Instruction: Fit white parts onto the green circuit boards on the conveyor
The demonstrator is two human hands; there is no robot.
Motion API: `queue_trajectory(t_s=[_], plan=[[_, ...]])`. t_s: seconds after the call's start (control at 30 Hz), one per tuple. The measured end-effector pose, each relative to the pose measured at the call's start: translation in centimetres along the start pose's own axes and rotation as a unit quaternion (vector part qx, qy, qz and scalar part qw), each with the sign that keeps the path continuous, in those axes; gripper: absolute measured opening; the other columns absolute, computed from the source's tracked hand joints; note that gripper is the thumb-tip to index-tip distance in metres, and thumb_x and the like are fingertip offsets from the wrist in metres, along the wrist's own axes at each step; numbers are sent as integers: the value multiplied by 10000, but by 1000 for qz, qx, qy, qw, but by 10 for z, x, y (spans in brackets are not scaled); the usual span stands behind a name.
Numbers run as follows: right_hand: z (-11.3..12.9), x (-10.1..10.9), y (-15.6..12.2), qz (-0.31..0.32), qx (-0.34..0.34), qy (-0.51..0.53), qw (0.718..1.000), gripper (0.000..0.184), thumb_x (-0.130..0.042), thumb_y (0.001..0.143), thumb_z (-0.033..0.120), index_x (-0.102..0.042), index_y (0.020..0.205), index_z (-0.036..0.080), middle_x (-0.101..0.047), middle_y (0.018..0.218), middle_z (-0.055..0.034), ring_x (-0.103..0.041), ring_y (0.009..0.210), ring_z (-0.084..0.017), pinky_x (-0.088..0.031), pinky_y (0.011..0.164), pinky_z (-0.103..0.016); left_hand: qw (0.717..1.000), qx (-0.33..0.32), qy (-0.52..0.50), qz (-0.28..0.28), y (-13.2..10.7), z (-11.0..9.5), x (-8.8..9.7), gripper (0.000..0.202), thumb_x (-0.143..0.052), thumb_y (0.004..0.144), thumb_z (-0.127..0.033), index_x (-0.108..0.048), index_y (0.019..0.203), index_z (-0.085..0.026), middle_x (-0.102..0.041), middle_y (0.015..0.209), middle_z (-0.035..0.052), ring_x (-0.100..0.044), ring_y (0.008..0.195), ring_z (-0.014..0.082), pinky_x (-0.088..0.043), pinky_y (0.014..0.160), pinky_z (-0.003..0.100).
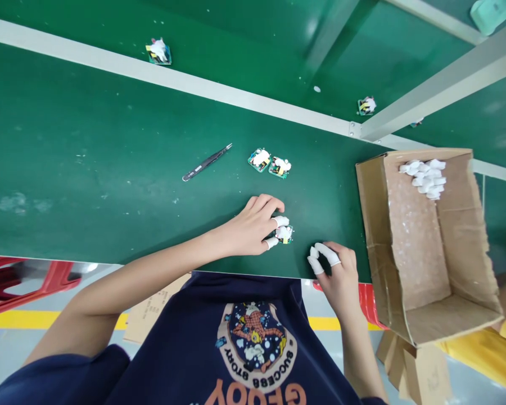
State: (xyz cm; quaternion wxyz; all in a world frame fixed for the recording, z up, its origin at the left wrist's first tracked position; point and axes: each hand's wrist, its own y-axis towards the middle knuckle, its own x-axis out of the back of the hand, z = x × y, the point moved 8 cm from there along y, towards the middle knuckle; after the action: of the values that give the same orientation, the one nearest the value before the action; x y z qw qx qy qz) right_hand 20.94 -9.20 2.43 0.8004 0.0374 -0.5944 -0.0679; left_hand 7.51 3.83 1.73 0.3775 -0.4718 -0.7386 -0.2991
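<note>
On the bench [109, 140], a board [284, 233] is pinched by the left hand [253, 228]. In the right hand [339, 277], fingertips are drawn together; whether anything is held cannot be told.

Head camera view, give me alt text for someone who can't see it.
A person's left hand holds a small circuit board on a green table, with the right hand apart from it, both wearing white fingertip covers. Just beyond lie two similar boards and dark tweezers; an open cardboard box with white pieces inside is at right.
</note>
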Motion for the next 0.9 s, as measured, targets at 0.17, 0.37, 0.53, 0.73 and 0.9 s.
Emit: queue_trajectory(t_s=[0.17,0.37,0.53,0.73,0.9], plan=[[-2,0,1,35,19,3,999,352,-556,894,205,-526,1239,271,-580,1062,-91,-515,971,-276,-470,844,-451,1000,6,15,-7,0,3,0,301,-683,755,-330,-626,954,-112,-456,1216,155,-362,1160,330,-350,936,480],[15,13,16,-15,20,57,998,203,-614,856,202,-615,1047,270,-644,934,-59,-525,987,-284,-466,858,-466,999,-17,47,-6,-1,-2,-4,118,-615,792,-213,-640,840,-109,-478,1195,151,-370,1160,316,-355,916,449],[35,-4,45,-63,-15,128,990,179,-581,888,270,-652,1049,300,-630,936,-56,-541,983,-264,-469,871,-454,1000,-6,24,-13,0,0,-2,141,-611,808,-231,-633,891,-119,-489,1184,141,-372,1159,303,-367,914,438],[36,-21,49,-55,-57,158,984,204,-554,907,293,-675,1067,254,-597,932,-75,-528,886,-231,-481,770,-387,1000,0,0,-17,0,3,-3,151,-627,813,-253,-625,884,-119,-491,1183,138,-381,1146,297,-379,903,434],[20,-28,54,68,-153,222,961,315,-561,892,384,-645,1131,197,-588,685,1,-546,604,-150,-479,616,-296,1000,-5,-12,-26,-1,2,-1,130,-621,813,-232,-616,869,-115,-507,1162,143,-388,1139,300,-388,898,442]])
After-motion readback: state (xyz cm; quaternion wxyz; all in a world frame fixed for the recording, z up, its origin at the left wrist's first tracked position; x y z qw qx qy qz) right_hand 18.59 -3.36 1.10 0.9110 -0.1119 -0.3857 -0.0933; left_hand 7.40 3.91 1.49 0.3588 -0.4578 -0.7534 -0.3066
